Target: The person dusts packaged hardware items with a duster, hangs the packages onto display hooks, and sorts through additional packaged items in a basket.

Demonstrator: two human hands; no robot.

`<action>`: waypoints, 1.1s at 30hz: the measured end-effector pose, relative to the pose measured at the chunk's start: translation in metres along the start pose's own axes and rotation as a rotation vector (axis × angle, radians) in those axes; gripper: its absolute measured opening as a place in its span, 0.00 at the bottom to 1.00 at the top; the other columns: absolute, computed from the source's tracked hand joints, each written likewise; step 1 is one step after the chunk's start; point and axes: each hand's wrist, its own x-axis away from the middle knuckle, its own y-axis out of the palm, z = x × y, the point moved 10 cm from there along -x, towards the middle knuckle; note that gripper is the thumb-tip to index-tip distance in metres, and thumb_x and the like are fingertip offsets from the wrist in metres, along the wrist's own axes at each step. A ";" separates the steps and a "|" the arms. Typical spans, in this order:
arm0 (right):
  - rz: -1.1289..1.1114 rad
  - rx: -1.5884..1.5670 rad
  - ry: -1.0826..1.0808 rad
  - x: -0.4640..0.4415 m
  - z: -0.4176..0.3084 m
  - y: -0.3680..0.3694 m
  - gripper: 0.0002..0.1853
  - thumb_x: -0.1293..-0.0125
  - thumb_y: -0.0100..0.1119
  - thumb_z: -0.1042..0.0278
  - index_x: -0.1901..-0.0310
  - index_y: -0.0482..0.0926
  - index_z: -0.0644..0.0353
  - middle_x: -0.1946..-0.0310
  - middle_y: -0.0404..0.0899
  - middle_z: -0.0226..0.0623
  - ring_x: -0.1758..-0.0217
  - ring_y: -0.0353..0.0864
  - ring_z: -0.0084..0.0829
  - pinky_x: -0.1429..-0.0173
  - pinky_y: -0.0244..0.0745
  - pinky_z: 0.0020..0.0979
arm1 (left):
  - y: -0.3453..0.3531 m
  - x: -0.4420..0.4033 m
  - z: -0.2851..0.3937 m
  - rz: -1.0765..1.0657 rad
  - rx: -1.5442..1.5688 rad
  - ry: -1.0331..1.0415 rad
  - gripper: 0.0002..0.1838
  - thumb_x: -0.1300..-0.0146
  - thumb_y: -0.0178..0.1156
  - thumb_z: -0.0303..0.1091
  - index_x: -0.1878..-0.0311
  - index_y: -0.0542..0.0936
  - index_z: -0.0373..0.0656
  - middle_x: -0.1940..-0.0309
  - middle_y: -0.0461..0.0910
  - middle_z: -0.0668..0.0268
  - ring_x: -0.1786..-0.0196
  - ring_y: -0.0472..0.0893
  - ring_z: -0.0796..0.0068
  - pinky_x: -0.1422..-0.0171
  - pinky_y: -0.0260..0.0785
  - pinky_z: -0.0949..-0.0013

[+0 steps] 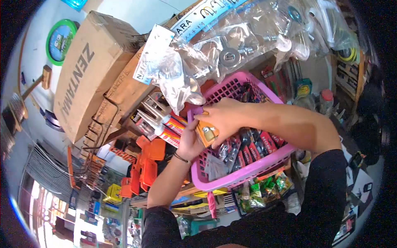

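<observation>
1. L hand point(191, 141) partly closed, fingers round lower L edge of an orange padlock pack point(208, 133); dark wristband point(181, 157) on that wrist.
2. R hand point(228, 117) curled over the top/R side of same pack; both hands hold it betw. them, so its edges are partly hidden.
3. Pack is over L end of pink basket point(253, 172); basket holds red packs point(251, 151), clear plastic sleeves point(216, 166) & other small items, too cluttered to tell apart.
4. In the way: R forearm point(285, 120) crosses above basket, hiding part of contents; clear-bagged fittings point(233, 56) hang just beyond, lowest bag close to the hands & basket's far L corner.
5. L of hands: sealant tubes point(167, 133), nozzles up & leftward; orange bins point(154, 149) near L forearm; big cardboard box point(88, 78) further off, marked "ZENTAMA" or sim.
6. Below basket: green packets point(266, 191); R of basket: jar w/ red lid point(326, 96), well apart from pack.
</observation>
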 end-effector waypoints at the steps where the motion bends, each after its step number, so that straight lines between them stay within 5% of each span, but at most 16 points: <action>1: 0.010 -0.018 -0.032 0.003 -0.012 -0.005 0.44 0.62 0.59 0.35 0.46 0.64 0.59 0.56 0.69 0.46 0.59 0.75 0.43 0.60 0.72 0.38 | 0.000 0.014 -0.001 0.056 -0.042 0.000 0.21 0.34 0.33 0.44 0.44 0.62 0.42 0.51 0.71 0.57 0.49 0.72 0.62 0.44 0.65 0.58; 6: -0.005 0.097 0.011 0.031 -0.086 -0.052 0.31 0.52 0.57 0.48 0.49 0.68 0.60 0.57 0.69 0.42 0.56 0.73 0.39 0.56 0.70 0.36 | 0.001 0.111 0.025 0.034 -0.271 0.231 0.23 0.35 0.35 0.49 0.47 0.65 0.42 0.58 0.74 0.57 0.58 0.76 0.61 0.52 0.70 0.59; 10: 0.411 0.022 -0.148 0.078 -0.174 -0.068 0.24 0.55 0.61 0.59 0.55 0.71 0.60 0.64 0.69 0.38 0.64 0.73 0.37 0.63 0.69 0.36 | -0.027 0.209 0.023 -0.038 -0.353 0.432 0.24 0.36 0.36 0.51 0.47 0.64 0.43 0.60 0.74 0.52 0.62 0.77 0.56 0.58 0.71 0.56; 12: 0.633 0.009 -0.127 0.112 -0.220 -0.047 0.19 0.55 0.63 0.65 0.60 0.73 0.60 0.72 0.70 0.36 0.72 0.72 0.36 0.70 0.68 0.32 | -0.054 0.250 -0.008 -0.085 -0.268 0.445 0.23 0.35 0.35 0.50 0.44 0.63 0.46 0.58 0.73 0.47 0.61 0.76 0.52 0.57 0.70 0.54; 14: 0.488 -0.241 0.012 0.138 -0.262 0.013 0.18 0.55 0.63 0.66 0.60 0.73 0.62 0.75 0.71 0.35 0.76 0.72 0.34 0.73 0.67 0.30 | -0.097 0.290 -0.056 -0.054 -0.120 0.449 0.22 0.34 0.33 0.49 0.45 0.65 0.46 0.59 0.72 0.47 0.57 0.75 0.51 0.55 0.70 0.48; 15: 0.611 -0.321 0.028 0.156 -0.282 0.039 0.18 0.55 0.63 0.69 0.60 0.73 0.63 0.77 0.72 0.34 0.79 0.72 0.31 0.74 0.66 0.28 | -0.122 0.308 -0.086 -0.068 -0.058 0.423 0.22 0.34 0.34 0.48 0.45 0.64 0.45 0.57 0.71 0.47 0.55 0.74 0.50 0.55 0.68 0.43; 16: 0.536 -0.422 0.129 0.164 -0.291 0.067 0.17 0.51 0.60 0.62 0.63 0.71 0.62 0.76 0.70 0.35 0.76 0.72 0.30 0.71 0.67 0.28 | -0.143 0.321 -0.114 -0.085 0.005 0.421 0.21 0.34 0.36 0.47 0.45 0.65 0.46 0.58 0.72 0.49 0.55 0.73 0.51 0.54 0.67 0.43; 19: 0.688 -0.968 0.540 0.177 -0.255 0.160 0.17 0.46 0.58 0.60 0.60 0.69 0.62 0.73 0.69 0.29 0.73 0.68 0.18 0.75 0.63 0.22 | -0.250 0.355 -0.218 0.061 0.374 0.231 0.21 0.36 0.40 0.48 0.46 0.66 0.47 0.56 0.72 0.53 0.54 0.72 0.48 0.54 0.61 0.33; 21: 0.408 -1.468 0.973 0.163 -0.217 0.224 0.30 0.43 0.43 0.36 0.53 0.67 0.57 0.65 0.70 0.32 0.70 0.74 0.26 0.79 0.64 0.23 | -0.280 0.390 -0.299 0.085 0.668 -0.033 0.22 0.36 0.35 0.51 0.45 0.66 0.51 0.50 0.68 0.56 0.48 0.67 0.46 0.53 0.54 0.26; 23: 0.264 -1.798 1.096 0.135 -0.201 0.249 0.37 0.51 0.43 0.28 0.57 0.70 0.58 0.66 0.73 0.35 0.69 0.76 0.33 0.79 0.66 0.28 | -0.282 0.430 -0.347 -0.059 0.807 -0.064 0.27 0.37 0.34 0.54 0.42 0.61 0.46 0.46 0.62 0.53 0.42 0.59 0.42 0.47 0.48 0.27; 26: 0.311 -1.786 1.162 0.089 -0.196 0.244 0.27 0.47 0.49 0.38 0.64 0.73 0.58 0.76 0.76 0.32 0.78 0.76 0.31 0.76 0.72 0.27 | -0.281 0.469 -0.385 0.038 0.778 -0.134 0.28 0.39 0.36 0.57 0.41 0.61 0.51 0.45 0.62 0.52 0.44 0.62 0.41 0.52 0.54 0.28; 28: 0.473 -1.842 0.884 0.068 -0.171 0.260 0.17 0.42 0.49 0.47 0.64 0.71 0.53 0.74 0.76 0.31 0.77 0.77 0.31 0.77 0.74 0.30 | -0.274 0.474 -0.395 -0.025 0.834 -0.118 0.30 0.41 0.39 0.59 0.41 0.61 0.50 0.44 0.61 0.49 0.44 0.61 0.40 0.50 0.55 0.30; 30: 0.512 -2.038 0.657 0.108 -0.273 0.241 0.12 0.42 0.53 0.56 0.62 0.72 0.55 0.78 0.73 0.30 0.81 0.74 0.29 0.77 0.73 0.31 | -0.275 0.481 -0.376 -0.083 0.806 -0.033 0.32 0.43 0.44 0.58 0.41 0.60 0.45 0.43 0.59 0.48 0.42 0.59 0.41 0.45 0.52 0.34; 32: 0.476 -2.080 1.003 0.183 -0.350 0.277 0.10 0.44 0.52 0.64 0.61 0.72 0.56 0.79 0.72 0.34 0.82 0.74 0.32 0.76 0.73 0.35 | -0.277 0.473 -0.363 -0.131 0.807 -0.007 0.31 0.43 0.44 0.58 0.41 0.61 0.47 0.44 0.60 0.49 0.43 0.61 0.41 0.46 0.54 0.34; 33: 0.407 -2.032 0.868 0.194 -0.374 0.286 0.10 0.45 0.51 0.67 0.62 0.71 0.59 0.80 0.71 0.33 0.83 0.73 0.32 0.74 0.74 0.36 | -0.274 0.466 -0.358 -0.164 0.810 0.008 0.31 0.43 0.44 0.58 0.42 0.62 0.49 0.44 0.61 0.49 0.45 0.63 0.41 0.48 0.56 0.35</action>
